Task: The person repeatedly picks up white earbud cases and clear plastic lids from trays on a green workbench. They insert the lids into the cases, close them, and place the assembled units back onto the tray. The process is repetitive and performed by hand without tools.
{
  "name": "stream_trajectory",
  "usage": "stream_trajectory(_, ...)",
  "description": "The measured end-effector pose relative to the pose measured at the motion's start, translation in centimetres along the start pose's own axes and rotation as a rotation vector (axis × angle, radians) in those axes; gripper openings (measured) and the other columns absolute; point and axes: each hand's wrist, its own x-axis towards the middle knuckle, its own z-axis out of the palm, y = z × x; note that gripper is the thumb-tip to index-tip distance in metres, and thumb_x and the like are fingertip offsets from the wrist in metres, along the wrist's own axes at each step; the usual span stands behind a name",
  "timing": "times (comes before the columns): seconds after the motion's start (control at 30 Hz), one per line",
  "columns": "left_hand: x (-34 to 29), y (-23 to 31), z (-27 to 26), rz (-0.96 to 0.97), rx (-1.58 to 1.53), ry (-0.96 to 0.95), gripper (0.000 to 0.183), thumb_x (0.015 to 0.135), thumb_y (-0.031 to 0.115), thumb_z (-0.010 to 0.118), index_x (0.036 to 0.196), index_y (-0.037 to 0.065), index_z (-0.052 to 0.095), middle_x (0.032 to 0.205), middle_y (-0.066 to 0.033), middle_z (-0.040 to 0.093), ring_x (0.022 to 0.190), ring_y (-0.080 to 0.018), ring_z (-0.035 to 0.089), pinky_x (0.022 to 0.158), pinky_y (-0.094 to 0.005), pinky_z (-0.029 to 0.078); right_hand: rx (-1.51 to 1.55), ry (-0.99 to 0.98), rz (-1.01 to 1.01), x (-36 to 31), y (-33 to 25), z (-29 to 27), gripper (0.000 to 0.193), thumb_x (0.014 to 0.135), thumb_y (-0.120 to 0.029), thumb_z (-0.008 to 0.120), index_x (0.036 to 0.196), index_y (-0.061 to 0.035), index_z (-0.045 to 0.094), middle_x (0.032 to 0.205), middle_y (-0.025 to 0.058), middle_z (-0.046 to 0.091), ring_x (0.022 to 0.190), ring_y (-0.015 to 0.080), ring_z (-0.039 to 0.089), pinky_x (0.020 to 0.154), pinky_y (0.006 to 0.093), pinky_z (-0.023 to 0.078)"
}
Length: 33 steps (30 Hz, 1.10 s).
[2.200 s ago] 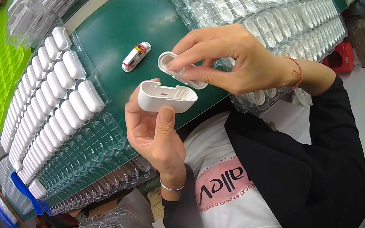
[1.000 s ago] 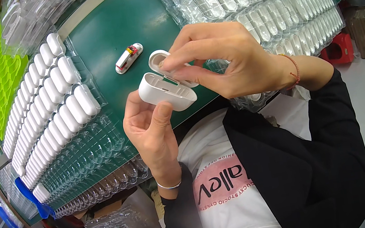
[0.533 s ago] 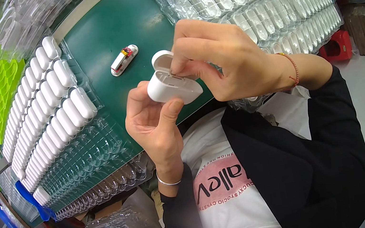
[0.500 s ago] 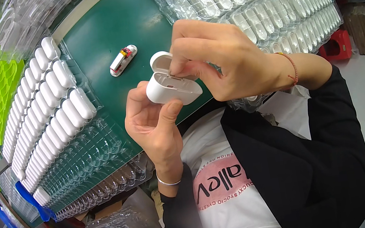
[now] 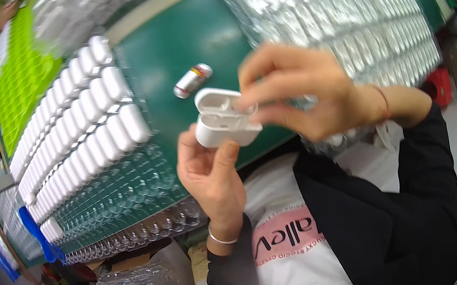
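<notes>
A small white earbud charging case point(image 5: 228, 133) rests in my left hand point(image 5: 210, 176), whose thumb and fingers grip its body from below. Its hinged lid point(image 5: 221, 98) is raised, so the hollow inside shows. My right hand point(image 5: 307, 87) is at the right side of the lid, smeared by motion. Its thumb and fingertips point toward the case; whether they pinch the lid or a small piece is unclear. Beyond the case, a small oblong part point(image 5: 193, 80) with white, silver, red and yellow on it lies on the green table mat point(image 5: 164, 44).
At the left, a clear plastic tray point(image 5: 120, 179) carries rows of white case shells point(image 5: 82, 136). Clear trays of glossy white pieces point(image 5: 328, 17) cover the right side. Lime-green trays point(image 5: 21, 80) stand far left, near another person's hand point(image 5: 7, 13). A red object point(image 5: 441, 86) sits at right.
The lid now stands wider open. My right hand has shifted from inside the case to the lid's right edge. The view has turned, moving the table items rightward.
</notes>
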Motion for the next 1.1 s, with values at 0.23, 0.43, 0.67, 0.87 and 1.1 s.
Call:
stream_trajectory(0.23, -0.7, 2.6, -0.1, 0.241, 0.06, 0.107, 0.052, 0.091, -0.004, 0.056, 0.137, -0.005, 0.031, 0.137, -0.0173, 0.043, 0.129, -0.0255, 0.045, 0.105, -0.0431, 0.042, 0.116, -0.151, 0.059, 5.7, -0.2, 3.5, 0.017, 0.079, -0.002, 0.071, 0.096, -0.004, 0.067, 0.082, 0.0106, 0.065, 0.063, 0.0226, 0.062, 0.057, 0.0293, 0.049)
stream_trajectory(0.43, -3.1, 4.2, -2.0, 0.384, 0.35, 0.005, 0.032, 0.09, -0.007, 0.05, 0.121, -0.004, 0.048, 0.12, -0.0182, 0.053, 0.11, -0.0248, 0.055, 0.088, -0.0363, 0.05, -0.004, 0.155, -0.008, 19.1, 9.2, 4.3, 0.018, 0.082, -0.004, 0.066, 0.1, -0.004, 0.071, 0.082, 0.0085, 0.07, 0.07, 0.0129, 0.066, 0.061, 0.0252, 0.05)
stream_trajectory(0.67, -5.0, 5.4, -4.5, 0.455, 0.481, 0.208, 0.012, 0.09, -0.01, 0.053, 0.098, -0.003, 0.056, 0.097, -0.015, 0.059, 0.078, -0.0153, 0.056, 0.066, -0.0244, 0.048, -0.282, 0.286, 0.039, 27.0, 17.0, 2.5, 0.02, 0.078, -0.01, 0.063, 0.094, -0.006, 0.073, 0.08, 0.0123, 0.071, 0.07, 0.022, 0.068, 0.066, 0.0327, 0.053)
stream_trajectory(0.87, -4.9, 5.7, -5.4, 0.471, 0.539, 0.244, 0.011, 0.089, -0.01, 0.054, 0.095, -0.002, 0.057, 0.096, -0.0135, 0.058, 0.075, -0.0136, 0.057, 0.062, -0.0222, 0.046, -0.366, 0.27, -0.015, 28.8, 18.8, 3.0, 0.02, 0.076, -0.012, 0.062, 0.091, -0.0079, 0.075, 0.086, 0.0149, 0.071, 0.079, 0.0316, 0.068, 0.075, 0.0378, 0.053)
stream_trajectory(1.1, -4.1, 5.8, -4.7, 0.396, 0.592, 0.18, 0.01, 0.091, -0.009, 0.054, 0.098, -0.002, 0.057, 0.097, -0.0126, 0.06, 0.072, -0.0117, 0.058, 0.059, -0.0206, 0.045, -0.543, 0.145, -0.136, 34.3, 19.8, 6.2, 0.02, 0.073, -0.008, 0.06, 0.088, -0.008, 0.074, 0.089, 0.0161, 0.069, 0.086, 0.0358, 0.066, 0.08, 0.0427, 0.052)
